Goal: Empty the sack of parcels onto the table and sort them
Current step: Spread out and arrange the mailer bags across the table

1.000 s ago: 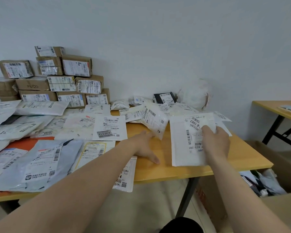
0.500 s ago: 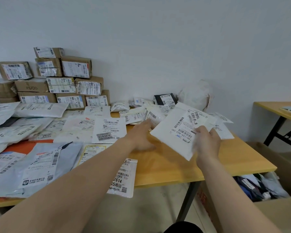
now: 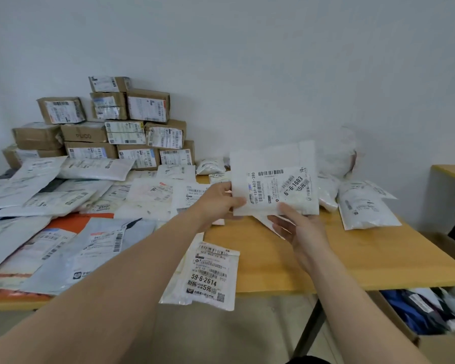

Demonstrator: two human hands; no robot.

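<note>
Now your left hand (image 3: 218, 203) and right hand (image 3: 300, 227) each pinch a white parcel (image 3: 273, 164) upright above the middle of the desk (image 3: 352, 258); the cardboard box (image 3: 444, 346) below its right corner holds dark bags (image 3: 410, 308).

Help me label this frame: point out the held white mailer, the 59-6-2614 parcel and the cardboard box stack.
held white mailer (image 3: 273, 185), head view, shipping label
59-6-2614 parcel (image 3: 208, 274), head view, printed label
cardboard box stack (image 3: 84, 134), head view, PUCO box front
</note>
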